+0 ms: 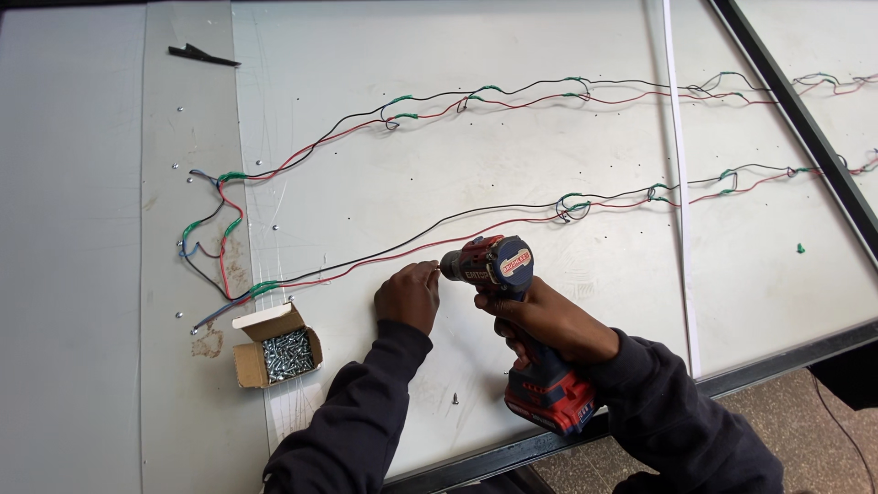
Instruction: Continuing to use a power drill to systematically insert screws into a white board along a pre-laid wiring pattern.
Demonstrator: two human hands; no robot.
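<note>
At the far left a small black scrap [203, 56] lies on the grey panel [73, 274]. Nearer, an open cardboard box [274, 348] full of silvery screws sits on the seam between the grey panel and the white sheet [476, 155], just left of the person's left sleeve. Above the box, a bundle of red and black wires [224, 229], bound with green tape, loops and then runs right across the white sheet in two long lines, one far and one nearer.

The left hand [409, 295] rests on the white sheet just under the nearer wire line, its fingertips pinched together at the nose of the drill; what they pinch is too small to make out. A single loose screw [455, 399] stands on the sheet near the front edge, between the two forearms.

The cordless drill [498, 265], red and dark blue with a red battery pack at its base, lies sideways with its nose pointing left toward the left hand's fingertips. The right hand [547, 322] is wrapped firmly around the drill's grip, fingers closed on it.

Further right, a thin white strip [681, 210] crosses the sheet from far to near, and a dark frame bar [805, 119] runs diagonally past it. A small green piece [800, 248] lies alone on the sheet at the far right.
</note>
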